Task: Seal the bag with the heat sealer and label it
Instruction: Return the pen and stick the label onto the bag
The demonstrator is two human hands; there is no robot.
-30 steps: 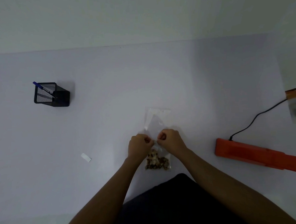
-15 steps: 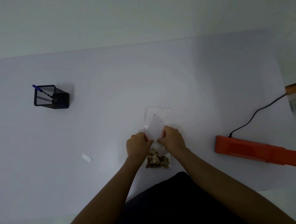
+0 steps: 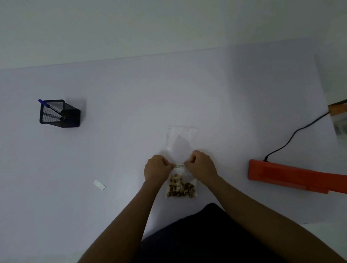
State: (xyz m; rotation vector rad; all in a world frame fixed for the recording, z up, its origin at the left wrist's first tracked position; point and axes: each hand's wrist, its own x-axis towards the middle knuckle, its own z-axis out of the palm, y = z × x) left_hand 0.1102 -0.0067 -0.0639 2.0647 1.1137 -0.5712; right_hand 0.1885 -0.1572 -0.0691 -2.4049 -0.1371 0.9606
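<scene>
Desk [image 3: 129, 145], pale and broad, carries the orange bar-shaped heat sealer [image 3: 299, 178] well to the right, probably parked after sealing. Centred lies the clear plastic bag of brown pieces [image 3: 180, 151]. Left hand [image 3: 156, 169] and right hand [image 3: 200, 165] each pinch an end of the small white printed label [image 3: 179, 165], stretching it flat against the bag.

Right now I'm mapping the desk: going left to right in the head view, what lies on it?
Black mesh pen holder → small white paper slip → clear plastic bag of brown pieces held by both hands → orange heat sealer.
</scene>
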